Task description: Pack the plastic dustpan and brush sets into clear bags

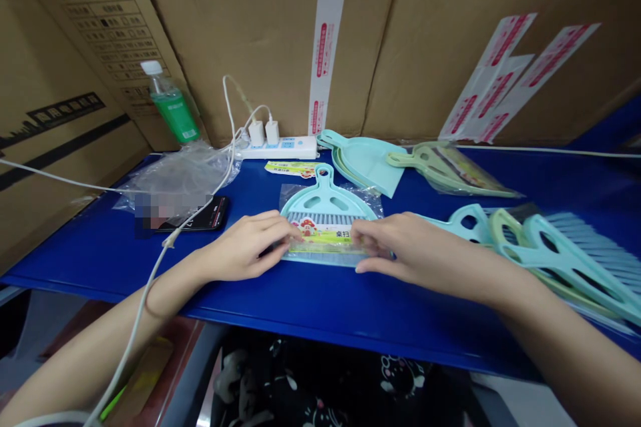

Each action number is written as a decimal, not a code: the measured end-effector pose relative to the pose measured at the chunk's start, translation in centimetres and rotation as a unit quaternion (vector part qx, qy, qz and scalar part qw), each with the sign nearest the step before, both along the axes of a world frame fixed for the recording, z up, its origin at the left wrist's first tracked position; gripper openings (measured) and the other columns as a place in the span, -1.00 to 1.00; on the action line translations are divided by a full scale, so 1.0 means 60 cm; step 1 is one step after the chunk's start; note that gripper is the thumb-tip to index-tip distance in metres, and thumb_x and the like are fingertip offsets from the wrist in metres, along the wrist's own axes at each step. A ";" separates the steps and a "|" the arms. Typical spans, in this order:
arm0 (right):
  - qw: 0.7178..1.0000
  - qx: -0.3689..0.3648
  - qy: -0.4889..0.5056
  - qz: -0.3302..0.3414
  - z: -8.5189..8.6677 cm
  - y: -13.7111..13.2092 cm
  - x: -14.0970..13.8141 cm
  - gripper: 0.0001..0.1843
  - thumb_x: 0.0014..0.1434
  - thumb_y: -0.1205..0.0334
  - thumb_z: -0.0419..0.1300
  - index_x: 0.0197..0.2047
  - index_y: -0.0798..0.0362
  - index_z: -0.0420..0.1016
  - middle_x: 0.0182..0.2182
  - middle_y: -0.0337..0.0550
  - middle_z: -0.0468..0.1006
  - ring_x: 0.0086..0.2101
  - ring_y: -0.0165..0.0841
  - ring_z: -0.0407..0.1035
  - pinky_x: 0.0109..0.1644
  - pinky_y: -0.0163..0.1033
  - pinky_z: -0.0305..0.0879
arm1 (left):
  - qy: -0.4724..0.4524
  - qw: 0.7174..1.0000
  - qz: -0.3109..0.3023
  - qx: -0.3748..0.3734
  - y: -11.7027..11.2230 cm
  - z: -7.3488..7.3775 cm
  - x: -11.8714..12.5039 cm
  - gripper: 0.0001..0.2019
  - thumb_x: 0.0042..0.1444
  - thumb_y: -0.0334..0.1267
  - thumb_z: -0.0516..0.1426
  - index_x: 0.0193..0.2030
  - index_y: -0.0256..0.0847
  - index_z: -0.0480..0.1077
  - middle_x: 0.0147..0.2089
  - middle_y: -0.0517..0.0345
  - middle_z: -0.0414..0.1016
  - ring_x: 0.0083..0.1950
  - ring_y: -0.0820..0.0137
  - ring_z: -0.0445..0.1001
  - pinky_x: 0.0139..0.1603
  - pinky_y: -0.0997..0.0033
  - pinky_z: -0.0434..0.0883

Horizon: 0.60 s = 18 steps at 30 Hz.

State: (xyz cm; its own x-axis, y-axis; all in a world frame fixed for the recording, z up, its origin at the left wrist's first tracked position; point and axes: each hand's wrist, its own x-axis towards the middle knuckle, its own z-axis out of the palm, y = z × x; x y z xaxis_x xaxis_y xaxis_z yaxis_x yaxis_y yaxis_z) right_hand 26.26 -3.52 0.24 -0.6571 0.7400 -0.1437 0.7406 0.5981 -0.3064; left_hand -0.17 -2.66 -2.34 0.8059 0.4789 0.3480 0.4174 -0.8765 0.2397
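Observation:
A light blue dustpan (345, 201) lies flat in front of me with its handle pointing away. A brush with grey-blue bristles (328, 219) rests in it, and a yellow-green printed card (320, 235) covers its lower part. Clear plastic bag (372, 199) surrounds the set. At the left edge, my left hand (253, 245) is closed, its fingertips pinching the bag beside the card. My right hand (408, 250) is likewise closed at the right edge, thumb and bent fingers on the bag. Its fingertips are partly hidden.
Stacked blue dustpans (373, 157) and a bagged green dustpan (441, 167) lie behind. Brushes (555, 247) are piled at right. A loose card (290, 169), power strip (300, 147), phone (213, 215), crumpled plastic (175, 177) and bottle (175, 113) stand or lie left, with a white cable (150, 280) crossing.

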 end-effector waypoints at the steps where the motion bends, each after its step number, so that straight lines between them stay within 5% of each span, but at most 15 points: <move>1: 1.000 0.003 0.000 0.000 -0.002 0.002 0.000 -0.88 0.18 0.18 0.11 -0.36 0.01 0.29 -0.41 -0.16 0.50 -0.46 -0.35 0.33 -0.39 -0.25 0.10 | -0.006 1.000 -0.003 0.002 0.001 -0.002 0.000 -0.81 0.25 -0.43 -0.05 -0.08 -0.25 0.32 -0.24 0.07 0.48 -0.24 0.40 0.41 -0.23 0.42 0.37; 18: 1.000 0.002 -0.001 0.004 -0.001 0.000 0.001 -0.84 0.20 0.31 0.00 -0.43 0.02 0.26 -0.52 -0.21 0.42 -0.53 -0.40 0.25 -0.42 -0.28 0.02 | 0.004 0.997 -0.018 -0.070 -0.007 0.010 -0.001 -0.81 0.28 -0.41 -0.09 -0.13 -0.23 0.32 -0.22 0.08 0.46 -0.27 0.45 0.43 -0.31 0.51 0.32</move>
State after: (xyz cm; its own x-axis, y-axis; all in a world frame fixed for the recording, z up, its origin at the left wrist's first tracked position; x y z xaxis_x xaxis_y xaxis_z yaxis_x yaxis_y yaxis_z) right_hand 26.31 -3.52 0.18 -0.6633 0.7347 -0.1423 0.7357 0.6055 -0.3036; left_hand -0.24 -3.09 -1.74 0.8261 0.4928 0.2735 0.3882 -0.8493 0.3579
